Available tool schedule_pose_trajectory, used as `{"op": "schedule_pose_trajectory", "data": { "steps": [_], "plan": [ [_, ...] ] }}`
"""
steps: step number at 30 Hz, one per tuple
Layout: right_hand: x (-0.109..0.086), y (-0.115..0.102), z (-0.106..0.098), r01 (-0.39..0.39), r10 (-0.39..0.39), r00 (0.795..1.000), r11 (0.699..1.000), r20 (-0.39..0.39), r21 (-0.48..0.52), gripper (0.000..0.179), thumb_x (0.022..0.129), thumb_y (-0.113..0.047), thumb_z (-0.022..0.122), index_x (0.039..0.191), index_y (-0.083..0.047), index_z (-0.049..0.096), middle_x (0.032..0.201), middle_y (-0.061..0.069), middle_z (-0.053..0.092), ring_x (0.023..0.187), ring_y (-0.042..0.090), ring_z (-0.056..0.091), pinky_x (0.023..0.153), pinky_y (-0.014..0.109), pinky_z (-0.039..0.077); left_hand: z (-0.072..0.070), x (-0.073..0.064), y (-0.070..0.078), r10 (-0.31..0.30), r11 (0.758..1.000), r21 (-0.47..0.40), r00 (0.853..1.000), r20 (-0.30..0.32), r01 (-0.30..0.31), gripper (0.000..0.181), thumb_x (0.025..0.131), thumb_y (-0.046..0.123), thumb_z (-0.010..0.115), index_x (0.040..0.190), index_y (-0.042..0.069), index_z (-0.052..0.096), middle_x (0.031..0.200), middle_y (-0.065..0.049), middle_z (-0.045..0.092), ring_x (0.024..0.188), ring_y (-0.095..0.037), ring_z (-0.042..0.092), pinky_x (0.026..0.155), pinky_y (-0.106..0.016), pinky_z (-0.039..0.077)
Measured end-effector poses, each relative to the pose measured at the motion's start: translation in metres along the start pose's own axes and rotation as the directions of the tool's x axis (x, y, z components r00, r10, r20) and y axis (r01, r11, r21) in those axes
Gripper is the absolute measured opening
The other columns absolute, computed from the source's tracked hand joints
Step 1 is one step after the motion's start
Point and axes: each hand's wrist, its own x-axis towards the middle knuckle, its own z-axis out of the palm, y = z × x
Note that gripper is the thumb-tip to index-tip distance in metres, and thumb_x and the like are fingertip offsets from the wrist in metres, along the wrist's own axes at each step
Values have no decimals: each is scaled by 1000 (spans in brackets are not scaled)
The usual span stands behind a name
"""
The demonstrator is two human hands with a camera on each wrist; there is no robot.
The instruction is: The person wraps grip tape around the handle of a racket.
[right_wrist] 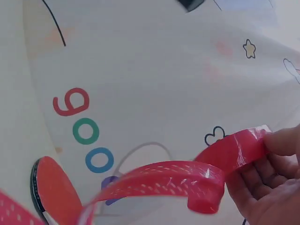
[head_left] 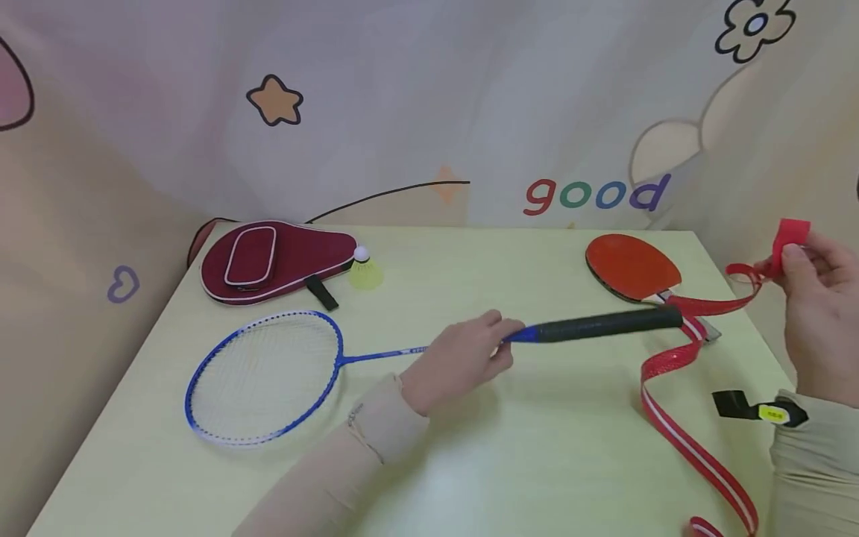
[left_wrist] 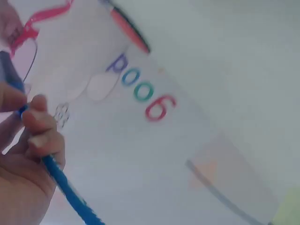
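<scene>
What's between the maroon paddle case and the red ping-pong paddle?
The head view shows a yellow badminton shuttlecock beside the maroon paddle case, then bare table up to the ping-pong paddle.

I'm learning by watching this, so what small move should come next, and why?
Probably bring the pinched end of the red tape to the black handle: the right hand holds that end apart from it, the left hand grips the racket by its shaft, and the handle's visible side shows no red wrapping.
</scene>
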Motion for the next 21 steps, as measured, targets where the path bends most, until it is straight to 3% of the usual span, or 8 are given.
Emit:
{"op": "schedule_pose_trajectory", "data": {
  "steps": [2, 5, 8, 10, 13, 17, 19, 21],
  "plan": [
    [-4, -5, -3, 8, -8, 1000, 1000, -8, -28, 50, 87, -35, 63, 133, -16, 58, 122, 1, 58, 102, 7, 57, 101, 17, 35, -21, 3, -1, 44, 999, 9, 992, -116, -43, 30, 93, 10, 60, 122, 5, 65, 83, -1, 54, 57, -6, 42, 47, -14, 31],
    [-14, -14, 7, 114, -111, 994, 982, 24, -150, 48, 90, -35, 59, 133, -15, 57, 129, 2, 59, 112, 9, 55, 105, 24, 34, -45, 7, -5, 47, 999, 30, 963, -264, -41, 31, 95, 12, 61, 125, 3, 64, 81, -3, 52, 55, -8, 40, 45, -16, 30],
    [-26, -24, 27, 266, -260, 962, 962, 83, -65, 41, 93, -27, 58, 130, -9, 55, 121, 11, 61, 103, 15, 62, 96, 27, 46, -63, 12, -8, 18, 999, 42, 932, -362, -3, 32, 96, 16, 61, 125, 4, 64, 79, -3, 48, 55, -9, 38, 45, -20, 30],
    [-38, -31, 42, 318, -330, 936, 941, 123, 113, 35, 94, -18, 59, 126, -3, 55, 107, 17, 62, 87, 19, 66, 83, 25, 53, -72, 15, -8, 12, 999, 49, 916, -400, 8, 32, 97, 18, 60, 125, 5, 64, 77, -3, 46, 55, -10, 37, 45, -21, 29],
    [-64, -32, 70, 344, -425, 890, 865, 166, 366, 26, 95, -4, 59, 118, 8, 54, 87, 20, 59, 66, 23, 62, 67, 22, 55, -80, 19, -3, 17, 998, 67, 899, -437, 14, 32, 98, 21, 59, 125, 5, 65, 75, -3, 44, 55, -12, 35, 45, -23, 28],
    [-102, -24, 112, 411, -534, 816, 805, 221, 428, 20, 94, 6, 55, 113, 14, 55, 80, 16, 59, 61, 20, 57, 59, 22, 52, -85, 23, 7, 36, 995, 95, 872, -489, 13, 31, 96, 23, 60, 121, 6, 68, 72, -2, 43, 54, -12, 34, 45, -24, 26],
    [-120, -19, 129, 429, -553, 790, 807, 264, 407, 22, 94, 4, 55, 114, 13, 56, 82, 13, 60, 63, 20, 58, 61, 21, 52, -84, 23, 13, 55, 993, 118, 856, -514, 7, 28, 95, 23, 61, 116, 6, 69, 70, -2, 43, 53, -12, 33, 44, -23, 26],
    [-134, -15, 140, 425, -535, 788, 830, 303, 361, 23, 95, 1, 57, 116, 10, 57, 90, 10, 63, 70, 19, 61, 64, 21, 52, -82, 22, 18, 77, 990, 145, 845, -530, 1, 26, 94, 25, 63, 110, 6, 71, 68, -2, 43, 51, -11, 32, 43, -22, 26]
  ]
}}
